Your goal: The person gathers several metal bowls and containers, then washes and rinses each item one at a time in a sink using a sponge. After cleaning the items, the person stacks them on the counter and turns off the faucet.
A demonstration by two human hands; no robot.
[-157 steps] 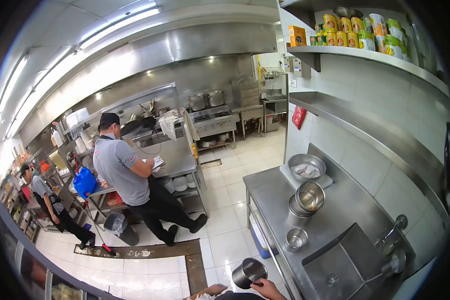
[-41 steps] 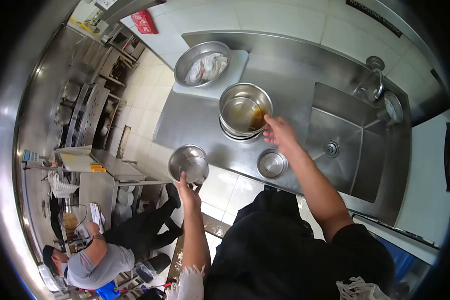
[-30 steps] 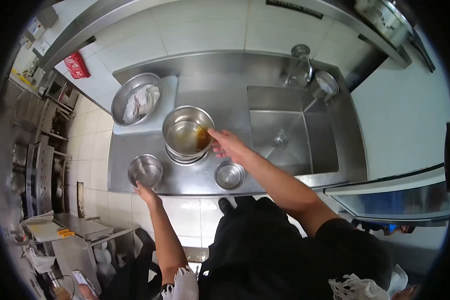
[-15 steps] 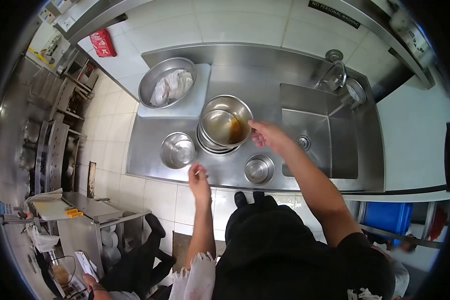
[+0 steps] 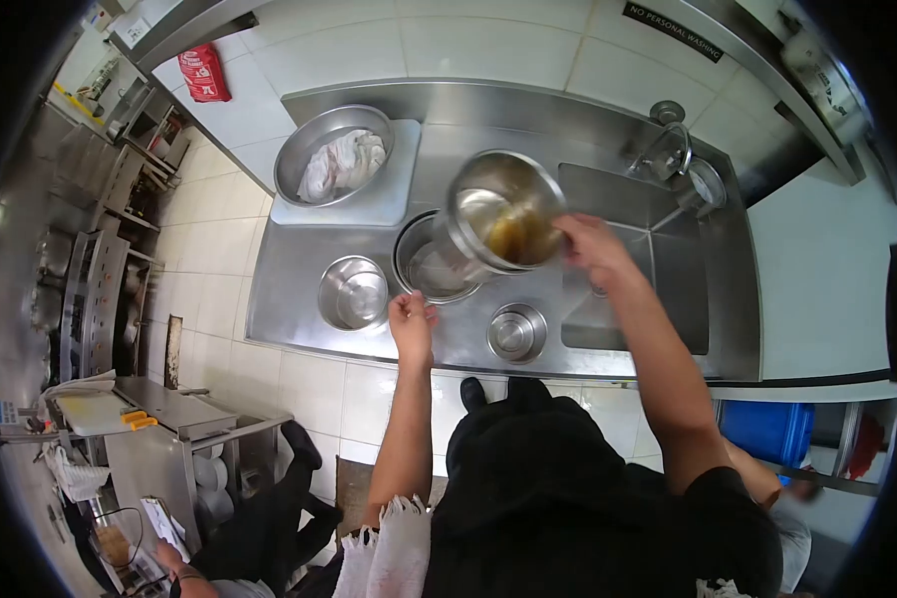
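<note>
My right hand (image 5: 590, 244) is closed on the rim of a round stainless steel pot (image 5: 480, 204). That pot is tilted and blurred in the air, with a brownish patch inside, liquid or stain. Below and left of it stands a second steel pot (image 5: 406, 257) on the counter, partly covered by the raised one. At its near rim my left hand (image 5: 412, 317) has its fingers curled, seemingly pinching the edge. Left of that hand is a smaller steel pot (image 5: 353, 293). A still smaller steel container (image 5: 516, 333) sits near the counter's front edge.
A metal basin (image 5: 291, 177) with white cloth-like contents rests on a white cutting board (image 5: 394, 189). The sink (image 5: 683, 299) and faucet (image 5: 676, 145) are at right. Another person's hand (image 5: 169, 558) is near a clipboard at lower left.
My right hand has lifted the upper pot off the lower one and moved it up and right, tilting it. My left hand has moved up and right to the lower pot's rim.
</note>
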